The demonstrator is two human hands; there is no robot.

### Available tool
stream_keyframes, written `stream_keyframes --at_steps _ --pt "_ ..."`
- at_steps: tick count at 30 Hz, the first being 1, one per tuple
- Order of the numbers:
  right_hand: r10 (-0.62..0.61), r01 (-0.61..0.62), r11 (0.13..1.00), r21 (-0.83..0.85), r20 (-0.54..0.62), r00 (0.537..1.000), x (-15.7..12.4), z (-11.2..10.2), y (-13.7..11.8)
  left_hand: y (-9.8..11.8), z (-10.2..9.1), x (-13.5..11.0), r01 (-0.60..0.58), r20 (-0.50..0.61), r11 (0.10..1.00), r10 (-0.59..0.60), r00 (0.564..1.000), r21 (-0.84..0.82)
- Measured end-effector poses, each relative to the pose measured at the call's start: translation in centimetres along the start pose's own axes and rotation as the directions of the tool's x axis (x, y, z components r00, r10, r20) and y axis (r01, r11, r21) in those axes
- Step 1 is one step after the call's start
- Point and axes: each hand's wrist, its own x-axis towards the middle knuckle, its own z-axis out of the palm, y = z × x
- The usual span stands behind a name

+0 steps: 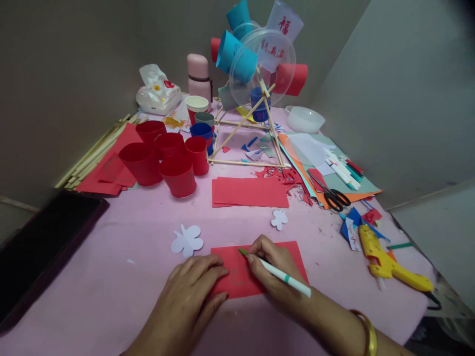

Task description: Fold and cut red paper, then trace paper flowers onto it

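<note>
A red paper rectangle lies before me, with a faint drawn line on it. My right hand is closed around a white marker pen with a green tip, which points at the upper part of the paper. My left hand rests flat over the paper's left end, fingers stretched out. Just beyond are a larger white paper butterfly and a smaller white butterfly cutout. Further back lie stacked red paper strips.
Several red paper cups stand at left, near wooden sticks. A stick-framed wheel with paper cups rises at the back. Scissors, markers and a yellow glue gun lie right. A dark flat object sits left.
</note>
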Motion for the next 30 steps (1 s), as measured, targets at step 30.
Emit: stream_keyframes --at_steps 30 --pt "-0.021 0.021 1.0 0.013 -0.008 1.0 0.1 0.19 0.36 0.02 -0.05 0.07 -0.002 -0.013 1.0 0.002 1.0 0.01"
